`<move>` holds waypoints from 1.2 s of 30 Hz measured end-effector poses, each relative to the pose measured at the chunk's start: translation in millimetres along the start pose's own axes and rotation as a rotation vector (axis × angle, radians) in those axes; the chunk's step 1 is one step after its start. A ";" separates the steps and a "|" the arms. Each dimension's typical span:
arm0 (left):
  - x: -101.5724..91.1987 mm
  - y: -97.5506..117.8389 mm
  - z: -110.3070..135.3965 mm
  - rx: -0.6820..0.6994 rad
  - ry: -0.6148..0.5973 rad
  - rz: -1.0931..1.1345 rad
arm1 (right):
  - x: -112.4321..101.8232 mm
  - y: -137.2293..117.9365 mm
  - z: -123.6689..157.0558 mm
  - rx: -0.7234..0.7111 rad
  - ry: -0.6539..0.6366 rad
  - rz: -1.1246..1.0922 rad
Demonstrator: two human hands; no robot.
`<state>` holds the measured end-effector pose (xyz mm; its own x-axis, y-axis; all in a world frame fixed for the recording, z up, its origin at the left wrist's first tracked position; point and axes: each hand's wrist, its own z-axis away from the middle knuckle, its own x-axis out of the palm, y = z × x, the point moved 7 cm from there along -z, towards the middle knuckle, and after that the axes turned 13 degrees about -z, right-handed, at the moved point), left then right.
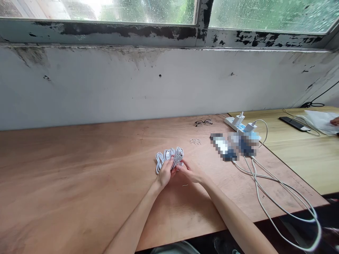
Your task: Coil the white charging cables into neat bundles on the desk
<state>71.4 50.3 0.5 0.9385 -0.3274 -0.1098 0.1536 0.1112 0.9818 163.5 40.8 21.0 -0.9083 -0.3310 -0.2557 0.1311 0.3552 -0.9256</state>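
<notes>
A bundle of coiled white cables (169,157) rests on the brown wooden table (79,169) near its middle. My left hand (165,173) is closed around the near side of the bundle. My right hand (190,171) touches the bundle's right end, with its fingers pinched on the coil there. A small white scrap (184,185) lies on the table just below my right hand.
Black glasses (203,122) lie near the wall. A small pile of twist ties (195,141) sits behind the bundle. A white power strip (234,124) with chargers, blurred devices (234,145) and long white cables (278,197) lie right. Another person's fingers (334,121) show far right.
</notes>
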 end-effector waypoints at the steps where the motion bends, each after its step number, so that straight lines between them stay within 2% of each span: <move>1: 0.5 0.1 0.6 0.003 -0.006 -0.011 | 0.4 0.4 0.1 0.002 0.000 -0.009; 5: -1.3 1.2 3.2 0.027 0.012 -0.073 | -2.1 -6.5 0.2 -0.051 0.052 -0.005; 9: 0.0 3.3 3.9 0.057 -0.027 -0.040 | -3.2 -19.6 0.0 -0.115 0.083 -0.016; 13: -0.5 4.3 3.8 0.058 -0.028 -0.010 | -1.7 -19.8 -1.1 -0.094 0.091 -0.055; 15: -1.3 3.9 3.4 0.056 -0.015 -0.005 | 0.3 -12.7 -2.6 -0.032 0.085 -0.155; 20: -4.7 -0.9 1.1 0.038 0.038 -0.010 | 3.0 0.0 -6.3 0.105 0.077 -0.594; 23: -6.0 -3.7 -0.3 0.022 0.061 -0.019 | 1.0 2.4 -6.6 0.168 0.085 -0.692; 27: -5.9 -3.3 -1.2 0.038 0.071 -0.043 | 0.8 5.2 -6.4 0.201 0.113 -0.676; 31: -8.1 -0.2 -0.2 0.090 0.123 -0.109 | 7.4 1.4 -7.2 0.140 0.097 -0.652; 36: -5.4 1.3 1.8 0.138 0.128 -0.181 | 1.0 0.8 -4.5 0.102 0.189 -0.422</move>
<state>66.0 50.6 2.7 0.9323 -0.2082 -0.2956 0.2872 -0.0701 0.9553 160.9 44.8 21.2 -0.9459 -0.2596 0.1948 -0.2348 0.1329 -0.9629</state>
